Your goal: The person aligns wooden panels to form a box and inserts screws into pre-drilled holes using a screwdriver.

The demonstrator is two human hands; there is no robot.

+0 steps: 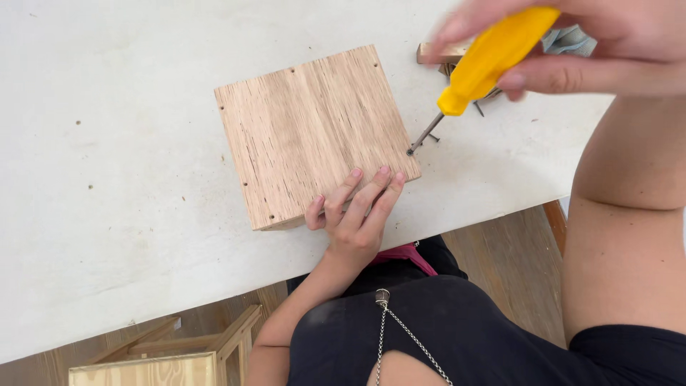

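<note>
Square wooden box [314, 132] flat on the white surface [107, 214], near its front edge. Left hand [354, 214] pressed open-fingered on the near corner. Right hand [572, 43] clamped on yellow-handled screwdriver [486, 61], tip seemingly at the box's right edge, beside loose screws [433, 137].

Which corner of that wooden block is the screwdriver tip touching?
The right-hand corner of the wooden block nearest the person: the screwdriver tip meets it beside the left hand; the other three corners are untouched.

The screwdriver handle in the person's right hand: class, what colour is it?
Bright yellow plastic screwdriver handle, held in the right hand; the head view shows it best.
</note>
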